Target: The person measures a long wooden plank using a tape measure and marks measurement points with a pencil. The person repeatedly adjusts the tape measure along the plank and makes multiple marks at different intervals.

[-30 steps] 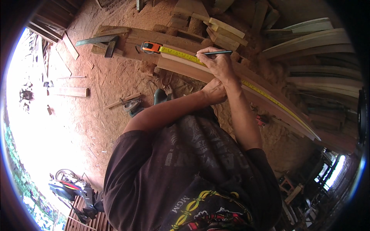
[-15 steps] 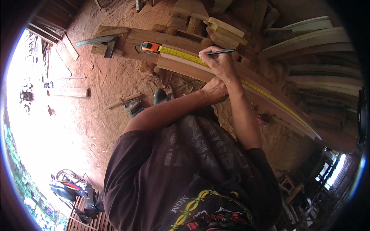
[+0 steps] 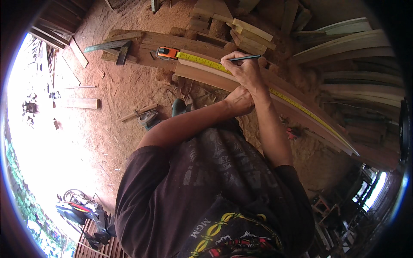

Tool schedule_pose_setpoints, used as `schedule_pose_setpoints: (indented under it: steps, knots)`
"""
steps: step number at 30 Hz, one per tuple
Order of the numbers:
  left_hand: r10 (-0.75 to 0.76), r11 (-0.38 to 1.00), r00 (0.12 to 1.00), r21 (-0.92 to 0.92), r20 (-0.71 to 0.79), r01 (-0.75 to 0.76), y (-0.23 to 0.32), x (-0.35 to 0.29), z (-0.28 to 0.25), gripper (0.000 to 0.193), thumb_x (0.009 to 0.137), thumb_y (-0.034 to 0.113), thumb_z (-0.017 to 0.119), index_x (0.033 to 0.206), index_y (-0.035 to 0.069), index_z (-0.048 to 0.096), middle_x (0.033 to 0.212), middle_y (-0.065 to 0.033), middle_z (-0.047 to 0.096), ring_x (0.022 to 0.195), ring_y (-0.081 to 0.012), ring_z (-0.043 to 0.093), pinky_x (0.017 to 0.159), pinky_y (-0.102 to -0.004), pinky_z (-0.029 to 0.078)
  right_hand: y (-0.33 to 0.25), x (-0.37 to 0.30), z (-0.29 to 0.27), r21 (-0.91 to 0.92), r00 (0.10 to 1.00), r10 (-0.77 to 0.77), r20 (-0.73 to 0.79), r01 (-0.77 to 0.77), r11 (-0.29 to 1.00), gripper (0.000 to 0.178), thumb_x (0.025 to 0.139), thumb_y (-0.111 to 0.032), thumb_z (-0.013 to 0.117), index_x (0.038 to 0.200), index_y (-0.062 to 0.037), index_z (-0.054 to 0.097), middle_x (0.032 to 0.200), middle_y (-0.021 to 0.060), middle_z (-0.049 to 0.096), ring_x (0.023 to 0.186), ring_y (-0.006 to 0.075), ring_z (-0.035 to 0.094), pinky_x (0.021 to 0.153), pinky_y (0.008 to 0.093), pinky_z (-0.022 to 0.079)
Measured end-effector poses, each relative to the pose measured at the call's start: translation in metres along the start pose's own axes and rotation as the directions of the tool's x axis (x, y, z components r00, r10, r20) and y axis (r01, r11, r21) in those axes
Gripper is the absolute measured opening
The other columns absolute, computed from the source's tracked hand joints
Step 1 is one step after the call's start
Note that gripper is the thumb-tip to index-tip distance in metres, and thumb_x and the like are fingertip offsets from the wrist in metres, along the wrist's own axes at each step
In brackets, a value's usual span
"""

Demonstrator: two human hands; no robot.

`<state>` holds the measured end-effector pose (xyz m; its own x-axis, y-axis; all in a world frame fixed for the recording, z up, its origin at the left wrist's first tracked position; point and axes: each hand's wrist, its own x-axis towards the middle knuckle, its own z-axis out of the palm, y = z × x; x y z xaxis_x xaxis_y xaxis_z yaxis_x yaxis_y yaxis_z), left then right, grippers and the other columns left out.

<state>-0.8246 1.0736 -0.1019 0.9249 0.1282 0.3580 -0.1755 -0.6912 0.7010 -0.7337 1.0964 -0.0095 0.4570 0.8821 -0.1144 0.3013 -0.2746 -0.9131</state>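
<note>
An orange and black tape measure (image 3: 167, 53) lies at the far end of a long wooden plank (image 3: 200, 76). Its yellow blade (image 3: 297, 103) stretches along the plank to the right, passing beneath my hands. In my right hand (image 3: 246, 73) is a dark pencil (image 3: 247, 57), pinched in closed fingers with its tip down by the blade. My left hand (image 3: 240, 101) is closed at the plank's near edge, crossed under the right wrist. What its fingers grip is hidden from view.
A wooden angle piece (image 3: 122, 52) rests on the bench at left. Wood offcuts (image 3: 254, 34) lie beyond the plank. Curved boards (image 3: 344, 47) are stacked at right. A power tool (image 3: 148, 118) sits on the sawdust-covered ground; a motorbike (image 3: 81, 210) stands lower left.
The pencil and right fingers have shifted very slightly. The left hand, the tape measure and the plank stay in place.
</note>
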Motion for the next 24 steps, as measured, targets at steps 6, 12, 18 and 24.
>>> schedule_pose_setpoints:
  steps: [6,12,18,24]
  knots:
    - [0.036,0.999,0.995,-0.012,-0.089,-0.038,0.0019,0.0006,-0.0027,0.057,0.095,0.022,0.068,0.151,0.015,0.058,0.136,-0.0165,0.063,0.13,-0.0374,0.06,0.111,-0.0514,0.048,-0.0021,-0.0003,0.0015,0.004,1.0,-0.019,-0.012,0.019,1.0,0.016,0.094,-0.021,0.079,0.095,-0.0047,0.079,0.082,0.0028,0.078,0.078,0.0094,0.071,0.071,0.0297,0.057]
    - [0.033,0.998,0.995,-0.056,-0.091,-0.038,0.0022,0.0016,-0.0049,0.058,0.093,0.02,0.07,0.15,0.015,0.059,0.138,-0.0162,0.063,0.131,-0.0378,0.059,0.111,-0.0512,0.049,-0.0018,-0.0003,0.0027,0.004,0.999,-0.031,-0.016,0.031,1.0,0.016,0.093,-0.02,0.079,0.094,-0.0043,0.079,0.081,0.0033,0.078,0.078,0.0094,0.071,0.07,0.0305,0.057]
    - [0.019,1.0,0.998,-0.019,-0.052,-0.02,0.0036,0.0003,-0.0075,0.058,0.093,0.019,0.069,0.15,0.014,0.059,0.14,-0.016,0.063,0.134,-0.0379,0.058,0.114,-0.0505,0.048,0.0004,0.0009,0.0032,0.016,1.0,-0.026,-0.013,0.026,1.0,0.016,0.093,-0.02,0.08,0.094,-0.0036,0.079,0.08,0.0046,0.077,0.076,0.0102,0.071,0.069,0.0303,0.057]
    - [0.039,0.999,0.99,-0.024,-0.133,-0.042,0.008,0.0014,-0.01,0.045,0.084,0.008,0.068,0.128,0.004,0.067,0.129,-0.0202,0.069,0.129,-0.0399,0.063,0.113,-0.0509,0.049,0.0034,0.0014,0.0042,0.005,0.998,-0.06,-0.027,0.06,0.998,0.017,0.093,-0.02,0.08,0.094,-0.0037,0.079,0.08,0.005,0.078,0.076,0.0106,0.071,0.07,0.0304,0.057]
